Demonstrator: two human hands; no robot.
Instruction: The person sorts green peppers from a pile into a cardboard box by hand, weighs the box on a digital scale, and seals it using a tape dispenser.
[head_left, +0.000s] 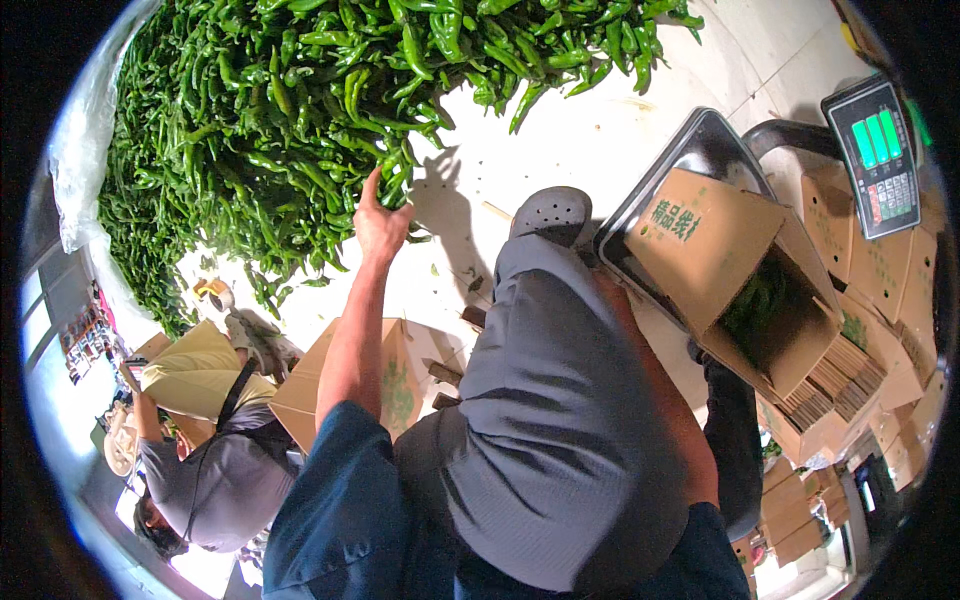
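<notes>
My left hand (381, 223) is at the near edge of a large heap of green chili peppers (300, 112). Its index finger and thumb are spread, with peppers between and behind them; the other fingers are hidden, and I cannot tell whether it grips one. My right forearm (664, 375) passes behind my grey trouser leg (555, 390), and the right hand is hidden there. Beside that leg, an open cardboard box (705, 240) lies tilted on the black-rimmed platform of a scale (660, 172), with green contents in its shadowed inside.
The scale's lit display (876, 139) stands at the right, near more cardboard boxes (881, 247) and flattened cartons (832, 382). Another box (315, 375) is beside my left forearm. A person in a grey shirt (225, 480) sits at the left. Clear plastic sheeting (82, 165) borders the heap.
</notes>
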